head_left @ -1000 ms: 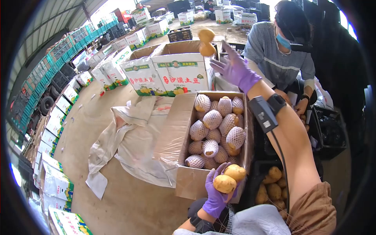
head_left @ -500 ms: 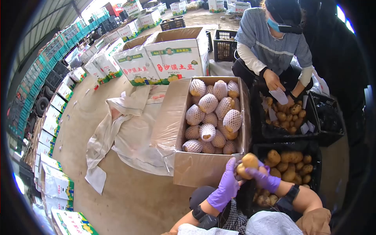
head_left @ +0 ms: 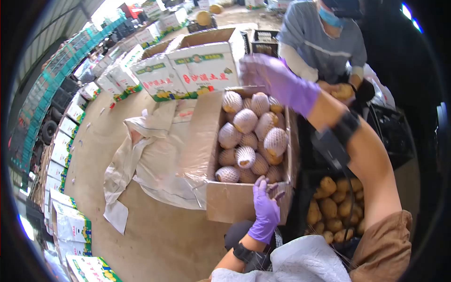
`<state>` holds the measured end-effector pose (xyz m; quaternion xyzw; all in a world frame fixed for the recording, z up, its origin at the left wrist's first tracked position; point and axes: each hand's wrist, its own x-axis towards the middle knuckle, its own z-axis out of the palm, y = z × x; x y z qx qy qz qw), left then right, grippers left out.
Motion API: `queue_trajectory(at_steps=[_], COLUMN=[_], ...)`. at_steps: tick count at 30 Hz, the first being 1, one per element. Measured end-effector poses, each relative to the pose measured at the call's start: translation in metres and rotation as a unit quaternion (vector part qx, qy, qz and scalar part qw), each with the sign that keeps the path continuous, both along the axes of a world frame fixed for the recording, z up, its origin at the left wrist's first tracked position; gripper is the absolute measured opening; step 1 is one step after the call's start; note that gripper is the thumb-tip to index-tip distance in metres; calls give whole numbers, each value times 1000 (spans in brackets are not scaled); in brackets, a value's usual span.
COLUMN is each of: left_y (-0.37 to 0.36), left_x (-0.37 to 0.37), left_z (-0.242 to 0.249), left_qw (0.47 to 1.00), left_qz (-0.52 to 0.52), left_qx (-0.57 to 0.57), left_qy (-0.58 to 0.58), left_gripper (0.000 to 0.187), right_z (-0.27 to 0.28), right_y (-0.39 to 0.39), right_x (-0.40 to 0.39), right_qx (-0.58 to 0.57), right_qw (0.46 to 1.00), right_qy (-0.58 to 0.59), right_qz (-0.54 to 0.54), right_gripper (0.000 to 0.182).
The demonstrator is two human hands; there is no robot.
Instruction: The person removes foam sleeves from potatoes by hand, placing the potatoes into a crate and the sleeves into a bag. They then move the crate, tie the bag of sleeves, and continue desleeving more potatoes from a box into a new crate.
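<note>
My right hand (head_left: pixel 282 84), in a purple glove, reaches forward over the far right corner of the carton. It is open, its outstretched fingers blurred, and no potato shows in it. Far beyond it, two bare potatoes appear in front of the background: one potato (head_left: pixel 204 18) and a smaller potato (head_left: pixel 216 9). At the carton's near edge is my left hand (head_left: pixel 266 209), also purple-gloved, open with fingers apart and holding nothing. The cardboard carton (head_left: pixel 244 199) holds several potatoes in white foam nets (head_left: pixel 245 121). Bare potatoes (head_left: pixel 330 207) fill a black-lined crate at my right.
A masked person (head_left: pixel 319 47) sits across, hands around a potato (head_left: pixel 344 91). Printed potato cartons (head_left: pixel 204 70) stand behind, with more along the left. A pale sack (head_left: pixel 159 160) lies on the floor. Black crates (head_left: pixel 264 43) stand at the back.
My right hand has swung up and forward, away from my left, and the bare potatoes have left my hands. Two potatoes now show far ahead. My left hand has dropped slightly toward the carton edge.
</note>
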<state>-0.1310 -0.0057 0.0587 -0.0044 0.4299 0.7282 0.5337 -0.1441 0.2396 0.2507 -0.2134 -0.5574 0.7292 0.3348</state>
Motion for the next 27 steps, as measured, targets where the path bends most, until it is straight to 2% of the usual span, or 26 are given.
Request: queue_trajectory(at_steps=[1,3,5,7,10,11,13,15,17,19,22,25,27], left_y=[-2,-4,-9,-15,-16,-15,-10,-10,-11,-4,14,24,27], left_x=[2,3,2,2,2,4,20,47,78,104,126,130,128], left_z=[3,7,6,-4,-7,-9,-6,0,13,23,17,-6,-24], left_qw=[1000,999,997,991,981,977,969,963,959,954,944,935,937], left_qz=[-23,-48,-76,-107,-152,-173,-199,-195,-224,-257,-281,-284,-281], left_qx=[5,0,-3,5,-36,-33,-53,-61,-32,-17,8,-15,-60], left_qy=[3,-11,10,81,115,122,137,177,173,153,172,211,201], left_gripper=[36,32,30,32,36,37,39,38,39,40,38,38,39], right_z=[-26,-75,-133,-196,-233,-275,-304,-303,-300,-308,-292,-271,-279], right_y=[-23,-67,-87,-106,-175,-193,-231,-245,-235,-217,-174,-93,-24], right_x=[28,111,217,333,438,472,472,449,422,396,363,393,436], right_qx=[-4,72,76,-4,-5,174,113,261,344,428,470,524,467], right_qw=[1000,986,954,903,790,766,775,734,688,684,723,665,565], right_qy=[23,-126,-221,-284,-491,-531,-564,-584,-573,-504,-411,-396,-503], right_qz=[-19,-85,-188,-322,-367,-318,-260,-229,-282,-309,-294,-356,-458], right_gripper=[35,32,31,29,30,32,35,38,37,34,32,33,34])
